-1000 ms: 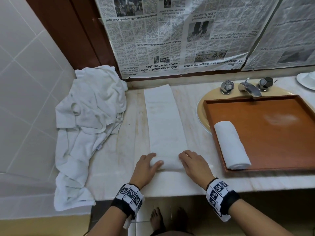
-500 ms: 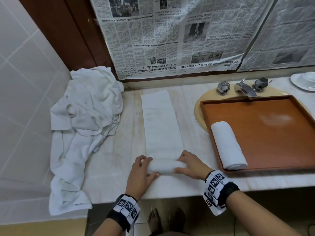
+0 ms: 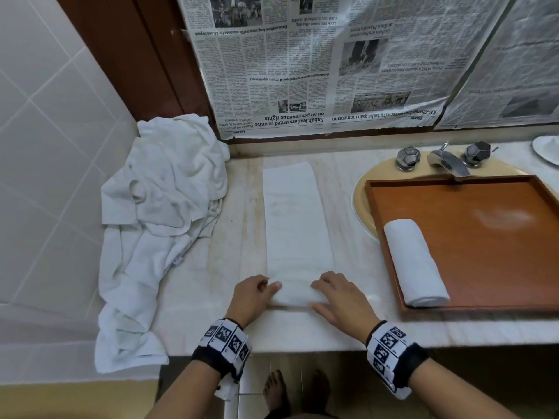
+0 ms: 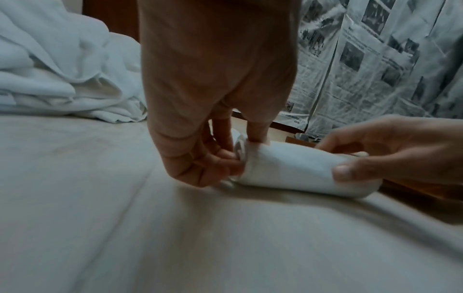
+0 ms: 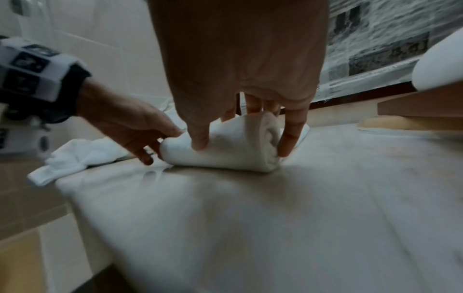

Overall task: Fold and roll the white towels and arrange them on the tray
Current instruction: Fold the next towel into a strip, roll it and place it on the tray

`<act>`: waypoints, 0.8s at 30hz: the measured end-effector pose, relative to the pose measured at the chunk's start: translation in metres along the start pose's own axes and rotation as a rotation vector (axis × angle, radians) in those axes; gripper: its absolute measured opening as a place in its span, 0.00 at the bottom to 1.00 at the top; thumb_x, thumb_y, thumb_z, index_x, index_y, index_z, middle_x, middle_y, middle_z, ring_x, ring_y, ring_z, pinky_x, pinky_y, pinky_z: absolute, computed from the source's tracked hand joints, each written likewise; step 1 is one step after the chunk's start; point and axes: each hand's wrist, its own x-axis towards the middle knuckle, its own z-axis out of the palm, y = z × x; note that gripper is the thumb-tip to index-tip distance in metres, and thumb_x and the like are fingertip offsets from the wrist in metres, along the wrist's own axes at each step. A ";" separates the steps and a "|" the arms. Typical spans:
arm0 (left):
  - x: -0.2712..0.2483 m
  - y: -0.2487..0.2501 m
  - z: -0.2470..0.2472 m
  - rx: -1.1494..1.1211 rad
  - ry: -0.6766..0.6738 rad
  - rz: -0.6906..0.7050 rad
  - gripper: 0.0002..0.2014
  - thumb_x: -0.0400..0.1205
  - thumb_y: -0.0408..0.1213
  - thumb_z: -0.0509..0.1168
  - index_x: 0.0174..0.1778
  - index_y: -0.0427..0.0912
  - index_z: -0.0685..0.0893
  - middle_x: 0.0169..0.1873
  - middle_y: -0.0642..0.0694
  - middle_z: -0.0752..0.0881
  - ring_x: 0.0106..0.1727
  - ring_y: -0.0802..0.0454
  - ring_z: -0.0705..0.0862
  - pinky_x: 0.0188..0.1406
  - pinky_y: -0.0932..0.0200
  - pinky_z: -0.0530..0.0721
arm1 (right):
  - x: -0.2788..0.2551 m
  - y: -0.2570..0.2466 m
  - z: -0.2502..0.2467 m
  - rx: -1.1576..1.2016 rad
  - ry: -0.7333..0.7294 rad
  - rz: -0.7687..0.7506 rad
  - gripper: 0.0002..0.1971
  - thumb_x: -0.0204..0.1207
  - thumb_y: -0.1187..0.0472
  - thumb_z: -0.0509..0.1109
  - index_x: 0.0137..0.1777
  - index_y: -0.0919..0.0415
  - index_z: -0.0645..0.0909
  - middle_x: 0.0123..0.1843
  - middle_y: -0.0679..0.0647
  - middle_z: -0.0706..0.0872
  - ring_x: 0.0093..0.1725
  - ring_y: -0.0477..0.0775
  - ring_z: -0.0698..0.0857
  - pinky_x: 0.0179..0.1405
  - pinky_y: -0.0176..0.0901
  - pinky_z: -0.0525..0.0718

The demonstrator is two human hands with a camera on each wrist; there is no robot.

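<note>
Roll grows at the towel's near end

The folded towel point(image 3: 298, 225) now carries a thicker roll (barely started a second ago) between the left hand point(image 3: 252, 299) and right hand point(image 3: 341, 299), whose fingers curl round it.

The left hand point(image 4: 200, 111) reaches down onto the pale surface point(image 4: 125, 228), its curled fingers point(image 4: 220, 164) pinching the near-left end of a small rolled white towel point(image 4: 295, 170), where the spiral of layers shows. The right hand point(image 4: 400, 150) comes in from the right, its thumb point(image 4: 348, 174) pressed on the roll's other end. A heap of crumpled white towels point(image 4: 62, 79) lies far left, and newspaper sheets point(image 4: 375, 69) hang far right.
</note>
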 end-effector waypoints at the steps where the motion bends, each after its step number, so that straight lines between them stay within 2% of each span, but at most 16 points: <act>1: -0.002 0.002 0.001 0.012 0.042 0.023 0.22 0.83 0.56 0.67 0.64 0.43 0.83 0.52 0.50 0.83 0.50 0.53 0.83 0.50 0.62 0.75 | 0.004 0.003 -0.003 0.097 -0.028 0.032 0.23 0.80 0.40 0.65 0.68 0.53 0.80 0.62 0.50 0.77 0.59 0.54 0.78 0.54 0.48 0.81; 3: -0.010 0.003 0.004 0.010 0.105 0.131 0.26 0.82 0.57 0.68 0.72 0.49 0.77 0.62 0.53 0.75 0.50 0.56 0.82 0.52 0.58 0.80 | 0.014 0.005 -0.011 0.253 -0.074 0.086 0.22 0.80 0.42 0.69 0.69 0.54 0.81 0.63 0.50 0.78 0.62 0.53 0.76 0.61 0.44 0.76; 5: -0.018 0.002 0.008 0.090 0.072 0.271 0.30 0.79 0.65 0.67 0.74 0.58 0.72 0.67 0.61 0.70 0.56 0.61 0.79 0.51 0.56 0.83 | 0.026 0.005 -0.020 0.323 -0.134 0.133 0.21 0.80 0.45 0.70 0.68 0.56 0.82 0.63 0.51 0.81 0.63 0.52 0.77 0.61 0.38 0.71; 7: -0.022 -0.001 0.012 0.204 0.030 0.339 0.30 0.76 0.68 0.66 0.73 0.62 0.72 0.68 0.64 0.70 0.62 0.64 0.75 0.52 0.57 0.83 | 0.033 0.006 -0.027 0.379 -0.175 0.176 0.19 0.80 0.46 0.71 0.65 0.57 0.84 0.61 0.50 0.84 0.62 0.50 0.79 0.56 0.36 0.69; 10: -0.014 -0.003 0.009 0.232 -0.001 0.322 0.26 0.80 0.62 0.67 0.73 0.60 0.76 0.68 0.62 0.75 0.65 0.61 0.76 0.57 0.57 0.81 | 0.032 0.006 -0.028 0.437 -0.198 0.213 0.16 0.82 0.44 0.67 0.58 0.54 0.85 0.55 0.48 0.89 0.55 0.49 0.84 0.51 0.38 0.75; 12: -0.006 -0.002 0.005 0.102 -0.052 0.256 0.22 0.81 0.59 0.68 0.69 0.57 0.81 0.64 0.60 0.81 0.62 0.59 0.80 0.61 0.56 0.81 | 0.026 0.003 -0.022 0.213 -0.137 0.192 0.18 0.86 0.43 0.57 0.60 0.51 0.83 0.52 0.49 0.88 0.52 0.54 0.85 0.50 0.48 0.80; 14: -0.001 0.000 0.000 -0.101 -0.080 0.168 0.17 0.81 0.56 0.69 0.63 0.56 0.85 0.57 0.57 0.87 0.57 0.56 0.85 0.60 0.57 0.83 | 0.019 -0.004 -0.014 -0.071 0.017 0.127 0.22 0.85 0.45 0.49 0.62 0.52 0.81 0.50 0.51 0.87 0.48 0.59 0.84 0.42 0.50 0.80; 16: 0.002 0.003 -0.001 -0.183 -0.045 0.112 0.13 0.82 0.57 0.68 0.59 0.57 0.86 0.51 0.57 0.89 0.53 0.54 0.86 0.56 0.59 0.85 | 0.010 -0.009 -0.010 -0.159 0.097 0.064 0.22 0.81 0.44 0.52 0.59 0.55 0.82 0.48 0.51 0.85 0.45 0.58 0.84 0.35 0.49 0.80; 18: 0.003 0.006 0.002 -0.124 0.000 0.091 0.13 0.84 0.57 0.65 0.60 0.57 0.84 0.52 0.55 0.88 0.53 0.52 0.86 0.57 0.54 0.84 | 0.009 -0.007 -0.006 -0.147 0.043 0.023 0.25 0.77 0.39 0.57 0.64 0.56 0.80 0.55 0.53 0.82 0.51 0.58 0.82 0.40 0.51 0.82; 21: -0.002 0.013 0.011 0.055 0.031 0.169 0.18 0.88 0.54 0.59 0.73 0.57 0.77 0.67 0.50 0.79 0.64 0.48 0.81 0.60 0.54 0.79 | 0.018 0.001 -0.008 -0.062 -0.138 0.072 0.30 0.79 0.40 0.65 0.76 0.55 0.72 0.68 0.54 0.75 0.66 0.58 0.75 0.60 0.53 0.78; 24: -0.015 0.012 0.021 0.383 0.023 0.257 0.29 0.83 0.65 0.59 0.80 0.64 0.68 0.78 0.56 0.63 0.74 0.48 0.68 0.63 0.48 0.76 | 0.033 0.004 -0.018 0.140 -0.212 0.134 0.30 0.76 0.39 0.71 0.74 0.53 0.76 0.65 0.52 0.75 0.67 0.55 0.73 0.64 0.50 0.74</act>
